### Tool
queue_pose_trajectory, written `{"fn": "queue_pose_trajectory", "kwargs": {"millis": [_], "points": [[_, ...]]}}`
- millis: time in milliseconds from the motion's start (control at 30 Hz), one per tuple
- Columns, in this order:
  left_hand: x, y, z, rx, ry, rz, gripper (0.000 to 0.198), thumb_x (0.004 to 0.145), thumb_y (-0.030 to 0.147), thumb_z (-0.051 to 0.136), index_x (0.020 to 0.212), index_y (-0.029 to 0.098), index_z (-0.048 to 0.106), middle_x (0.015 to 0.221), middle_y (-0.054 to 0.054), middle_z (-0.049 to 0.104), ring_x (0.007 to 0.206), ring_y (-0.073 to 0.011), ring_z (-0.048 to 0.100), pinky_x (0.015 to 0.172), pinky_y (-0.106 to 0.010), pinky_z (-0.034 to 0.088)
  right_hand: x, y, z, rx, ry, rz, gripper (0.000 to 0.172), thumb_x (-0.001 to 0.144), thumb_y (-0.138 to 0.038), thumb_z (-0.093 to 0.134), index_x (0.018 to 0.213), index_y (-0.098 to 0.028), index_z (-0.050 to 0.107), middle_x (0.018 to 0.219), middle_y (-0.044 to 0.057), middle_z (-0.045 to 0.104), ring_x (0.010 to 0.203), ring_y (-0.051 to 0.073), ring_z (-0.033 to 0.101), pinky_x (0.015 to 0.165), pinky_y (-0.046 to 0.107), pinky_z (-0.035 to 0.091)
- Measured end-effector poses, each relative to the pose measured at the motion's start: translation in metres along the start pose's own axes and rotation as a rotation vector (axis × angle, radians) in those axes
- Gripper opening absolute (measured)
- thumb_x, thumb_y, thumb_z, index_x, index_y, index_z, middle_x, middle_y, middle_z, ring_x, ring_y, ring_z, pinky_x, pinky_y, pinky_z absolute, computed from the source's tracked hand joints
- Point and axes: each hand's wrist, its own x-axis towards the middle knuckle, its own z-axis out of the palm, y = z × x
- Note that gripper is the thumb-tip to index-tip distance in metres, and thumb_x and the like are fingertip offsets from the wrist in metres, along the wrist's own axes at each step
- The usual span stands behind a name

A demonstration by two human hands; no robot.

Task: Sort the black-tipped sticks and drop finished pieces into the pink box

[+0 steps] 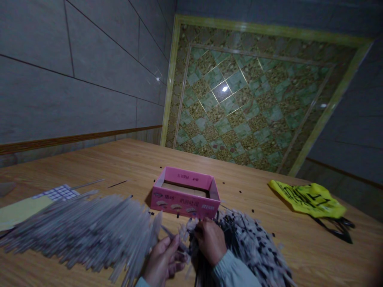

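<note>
My left hand (166,259) is closed, thumb against fingers, on a thin translucent plastic strip (166,230) that slants up out of the grip. To its left spreads a large heap of long translucent tube-like sticks (89,231). My right hand (211,241) is closed in a pinch at the left edge of a second pile, made of pale strips with black pieces (254,247). What its fingertips hold is hidden by the hand and blurred. Just beyond both hands stands an open pink cardboard box (185,201) with dark print.
Small black bits lie scattered around the box on the wooden table (134,159). At the right is a yellow bag (308,199) with black writing and dark straps. A checkered cloth (58,192) and a yellow-green sheet (25,211) lie at the left. Tiled walls border the table.
</note>
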Motion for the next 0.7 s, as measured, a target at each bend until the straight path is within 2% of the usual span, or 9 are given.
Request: {"fn": "queue_pose_trajectory", "kwargs": {"millis": [167, 367, 533, 700], "points": [[0.007, -0.007, -0.003, 0.030, -0.013, -0.002, 0.041, 0.056, 0.047, 0.074, 0.075, 0.015, 0.058, 0.064, -0.004, 0.066, 0.048, -0.0119, 0.060, 0.040, -0.019, 0.045, 0.007, -0.002, 0.019, -0.040, 0.009, 0.000, 0.015, 0.068, -0.009, 0.054, 0.071, -0.017, 0.066, 0.079, 0.009, 0.065, 0.078, 0.023, 0.060, 0.063, 0.027, 0.038], [0.006, -0.008, -0.003, 0.039, -0.063, -0.013, 0.037, 0.058, 0.045, 0.073, 0.073, 0.015, 0.057, 0.065, -0.004, 0.066, 0.052, -0.0128, 0.062, 0.042, -0.018, 0.046, -0.004, -0.004, 0.007, -0.019, 0.057, -0.013, 0.016, 0.072, -0.010, 0.053, 0.078, -0.021, 0.063, 0.088, 0.006, 0.060, 0.087, 0.021, 0.054, 0.071, 0.027, 0.038], [0.005, -0.008, -0.003, 0.056, -0.077, -0.014, 0.041, 0.058, 0.046, 0.073, 0.080, 0.014, 0.059, 0.065, -0.003, 0.066, 0.051, -0.0112, 0.059, 0.042, -0.018, 0.045, -0.017, 0.001, -0.003, 0.142, 0.091, 0.019, 0.014, 0.074, -0.013, 0.055, 0.080, -0.024, 0.062, 0.087, 0.004, 0.060, 0.090, 0.021, 0.053, 0.076, 0.026, 0.039], [0.008, -0.010, -0.007, 0.021, -0.136, 0.002, 0.049, 0.059, 0.048, 0.071, 0.092, 0.014, 0.061, 0.056, 0.001, 0.059, 0.049, -0.0106, 0.056, 0.043, -0.018, 0.040, -0.025, 0.005, 0.002, 0.418, 0.159, 0.111, 0.012, 0.080, -0.020, 0.051, 0.088, -0.021, 0.061, 0.088, 0.006, 0.063, 0.087, 0.022, 0.056, 0.077, 0.030, 0.040]]}}
